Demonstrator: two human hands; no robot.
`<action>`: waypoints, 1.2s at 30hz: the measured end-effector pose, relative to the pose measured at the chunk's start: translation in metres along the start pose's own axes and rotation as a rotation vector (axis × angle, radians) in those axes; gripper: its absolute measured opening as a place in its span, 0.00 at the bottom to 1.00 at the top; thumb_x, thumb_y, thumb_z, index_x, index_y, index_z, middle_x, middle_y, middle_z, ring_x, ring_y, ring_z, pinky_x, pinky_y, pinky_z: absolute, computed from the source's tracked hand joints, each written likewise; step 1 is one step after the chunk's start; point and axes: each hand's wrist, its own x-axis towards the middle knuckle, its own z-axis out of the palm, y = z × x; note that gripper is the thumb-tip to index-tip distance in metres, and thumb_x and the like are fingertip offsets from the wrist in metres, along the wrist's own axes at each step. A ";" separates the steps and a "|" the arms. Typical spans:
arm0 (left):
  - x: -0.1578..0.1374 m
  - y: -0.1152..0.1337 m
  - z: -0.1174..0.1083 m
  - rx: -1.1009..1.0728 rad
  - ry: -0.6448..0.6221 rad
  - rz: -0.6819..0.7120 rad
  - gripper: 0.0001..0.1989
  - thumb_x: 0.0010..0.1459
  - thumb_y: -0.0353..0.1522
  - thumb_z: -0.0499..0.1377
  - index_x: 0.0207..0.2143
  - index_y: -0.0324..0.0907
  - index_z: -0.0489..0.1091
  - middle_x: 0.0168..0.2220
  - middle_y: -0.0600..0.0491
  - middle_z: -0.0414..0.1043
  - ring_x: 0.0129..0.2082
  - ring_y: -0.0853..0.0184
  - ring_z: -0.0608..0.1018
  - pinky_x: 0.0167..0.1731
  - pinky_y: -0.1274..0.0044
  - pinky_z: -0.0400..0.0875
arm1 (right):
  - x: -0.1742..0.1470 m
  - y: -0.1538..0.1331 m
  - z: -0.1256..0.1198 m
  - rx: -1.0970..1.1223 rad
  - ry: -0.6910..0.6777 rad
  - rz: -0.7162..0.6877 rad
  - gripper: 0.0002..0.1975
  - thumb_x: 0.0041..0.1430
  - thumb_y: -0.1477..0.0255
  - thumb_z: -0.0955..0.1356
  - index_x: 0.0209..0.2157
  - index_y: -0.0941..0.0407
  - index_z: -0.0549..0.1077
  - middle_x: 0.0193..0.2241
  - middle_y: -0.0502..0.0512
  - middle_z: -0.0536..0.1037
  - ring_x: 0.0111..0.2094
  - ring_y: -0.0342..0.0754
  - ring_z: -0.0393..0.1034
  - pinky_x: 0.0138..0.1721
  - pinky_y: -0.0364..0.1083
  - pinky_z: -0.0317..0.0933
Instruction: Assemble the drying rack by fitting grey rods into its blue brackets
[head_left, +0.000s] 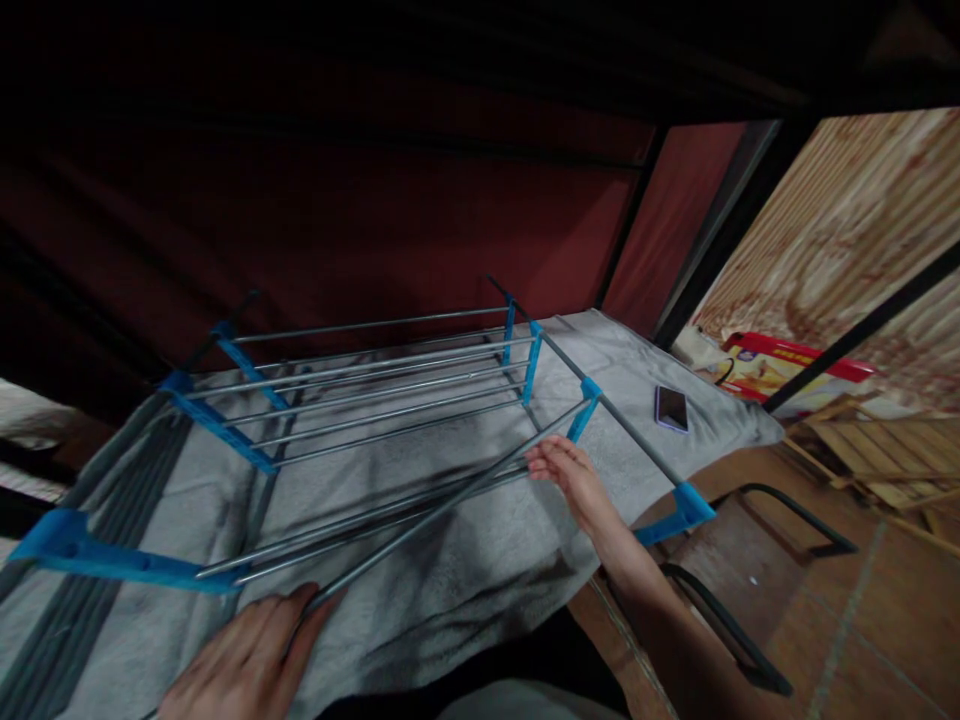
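Observation:
A drying rack of grey metal rods and blue plastic brackets [225,432] lies across grey cloth [420,620]. My left hand [247,650], at the lower left, is closed around a loose-angled metal rod [420,540]. This rod slants up to the right, its far end meeting a blue bracket [589,400] on the right side frame. Just under that far end is my right hand [566,475], fingers stretched out beside the rod; whether they touch it is unclear. Two parallel rods [330,535] pass behind, reaching the front-left blue bracket [127,560].
A phone [671,409] lies on the cloth at right. Several grey rods [90,540] are bunched at the left edge. Beyond the cloth are a metal-armed chair [750,570], a wooden slatted piece [877,450] and a red-yellow box [787,365]. A dark red panel [420,220] stands behind.

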 end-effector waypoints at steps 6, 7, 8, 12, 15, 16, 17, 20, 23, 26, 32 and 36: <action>0.071 0.026 -0.004 0.069 0.029 0.179 0.07 0.71 0.33 0.57 0.45 0.43 0.73 0.33 0.53 0.79 0.32 0.65 0.80 0.36 0.74 0.72 | 0.033 0.011 -0.060 -0.329 0.529 -0.348 0.27 0.48 0.57 0.73 0.47 0.53 0.69 0.49 0.57 0.73 0.49 0.53 0.67 0.53 0.55 0.63; 0.082 0.030 -0.003 0.076 0.015 0.185 0.07 0.71 0.32 0.56 0.45 0.43 0.73 0.33 0.53 0.78 0.33 0.66 0.80 0.35 0.74 0.71 | 0.040 0.011 -0.068 -0.340 0.546 -0.337 0.29 0.45 0.57 0.74 0.48 0.53 0.68 0.51 0.58 0.72 0.51 0.55 0.67 0.55 0.56 0.62; 0.091 0.033 -0.002 0.082 0.001 0.194 0.07 0.72 0.32 0.55 0.45 0.42 0.73 0.33 0.53 0.78 0.33 0.66 0.79 0.35 0.73 0.71 | 0.045 0.011 -0.074 -0.342 0.536 -0.318 0.30 0.44 0.58 0.74 0.49 0.53 0.68 0.52 0.58 0.72 0.52 0.55 0.67 0.56 0.57 0.61; 0.117 0.037 0.002 0.089 -0.078 0.206 0.08 0.72 0.30 0.55 0.47 0.40 0.73 0.33 0.51 0.77 0.34 0.63 0.78 0.34 0.71 0.70 | 0.041 0.021 -0.078 -0.379 0.503 -0.300 0.29 0.49 0.59 0.73 0.51 0.53 0.67 0.51 0.57 0.71 0.52 0.55 0.68 0.58 0.58 0.61; 0.125 0.035 0.003 0.081 -0.126 0.202 0.09 0.71 0.28 0.55 0.48 0.39 0.73 0.35 0.50 0.76 0.35 0.63 0.78 0.35 0.70 0.71 | 0.016 0.032 -0.062 -0.561 0.509 -0.473 0.24 0.56 0.60 0.70 0.52 0.54 0.68 0.51 0.59 0.70 0.51 0.56 0.68 0.56 0.60 0.63; 0.126 0.035 0.003 0.078 -0.141 0.198 0.09 0.70 0.28 0.55 0.49 0.39 0.73 0.35 0.50 0.76 0.35 0.62 0.78 0.35 0.70 0.71 | 0.007 0.034 -0.054 -0.647 0.470 -0.566 0.22 0.58 0.61 0.70 0.52 0.54 0.68 0.51 0.60 0.70 0.51 0.57 0.67 0.55 0.61 0.63; 0.126 0.034 0.003 0.077 -0.154 0.194 0.09 0.71 0.28 0.54 0.49 0.39 0.73 0.36 0.49 0.76 0.35 0.62 0.77 0.35 0.70 0.71 | -0.001 0.033 -0.043 -0.736 0.394 -0.654 0.20 0.60 0.62 0.69 0.52 0.55 0.69 0.51 0.61 0.70 0.52 0.58 0.67 0.56 0.62 0.63; 0.127 0.033 0.002 0.072 -0.175 0.191 0.09 0.72 0.30 0.54 0.48 0.39 0.73 0.36 0.49 0.75 0.36 0.63 0.77 0.36 0.70 0.70 | -0.014 0.022 -0.001 -0.932 0.092 -0.895 0.16 0.66 0.69 0.65 0.54 0.53 0.70 0.53 0.64 0.72 0.57 0.60 0.66 0.58 0.64 0.61; 0.128 0.034 0.000 0.061 -0.178 0.196 0.10 0.73 0.31 0.53 0.49 0.39 0.73 0.36 0.49 0.76 0.36 0.63 0.77 0.36 0.70 0.70 | -0.011 0.005 0.046 -1.019 -0.168 -1.102 0.21 0.68 0.76 0.63 0.60 0.51 0.67 0.56 0.62 0.73 0.59 0.57 0.67 0.60 0.61 0.61; 0.131 0.036 0.000 0.054 -0.184 0.188 0.10 0.73 0.31 0.54 0.48 0.39 0.73 0.36 0.49 0.76 0.37 0.62 0.78 0.37 0.69 0.70 | 0.000 -0.005 0.084 -1.195 -0.407 -1.215 0.23 0.69 0.78 0.62 0.63 0.51 0.66 0.53 0.60 0.77 0.55 0.55 0.70 0.62 0.60 0.58; 0.122 0.026 -0.015 0.053 -0.060 0.160 0.15 0.72 0.36 0.55 0.57 0.42 0.71 0.44 0.47 0.79 0.46 0.61 0.79 0.52 0.65 0.69 | 0.022 -0.009 0.104 -1.436 -0.505 -1.285 0.16 0.70 0.78 0.64 0.55 0.54 0.74 0.38 0.57 0.79 0.38 0.52 0.71 0.43 0.51 0.61; 0.097 -0.007 -0.043 0.259 0.244 -0.322 0.15 0.72 0.35 0.52 0.55 0.42 0.71 0.48 0.43 0.78 0.50 0.55 0.77 0.54 0.62 0.66 | 0.028 -0.008 0.101 -1.436 -0.520 -1.310 0.15 0.71 0.76 0.63 0.54 0.54 0.75 0.38 0.57 0.78 0.38 0.51 0.70 0.42 0.51 0.60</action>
